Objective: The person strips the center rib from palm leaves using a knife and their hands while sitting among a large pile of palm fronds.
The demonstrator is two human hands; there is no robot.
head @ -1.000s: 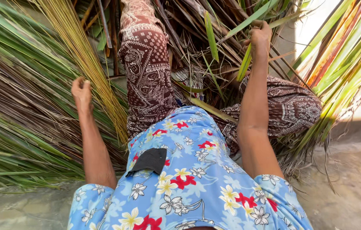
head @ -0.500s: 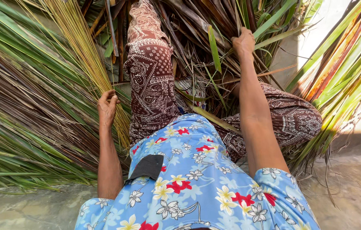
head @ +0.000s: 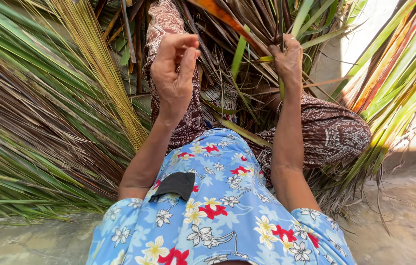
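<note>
The green leaf (head: 286, 54) stands in the heap past my knees, and my right hand (head: 286, 61) is closed round it. My left hand (head: 173, 73) is raised, empty, fingers loosely curled. I judge I'm picking a leaf out; next needs a firm pull clear of the brown fronds (head: 46, 122).

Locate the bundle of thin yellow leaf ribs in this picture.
In the head view, the bundle of yellow ribs lies upper left, slanting over the green and brown palm fronds, just left of the raised left hand.
</note>
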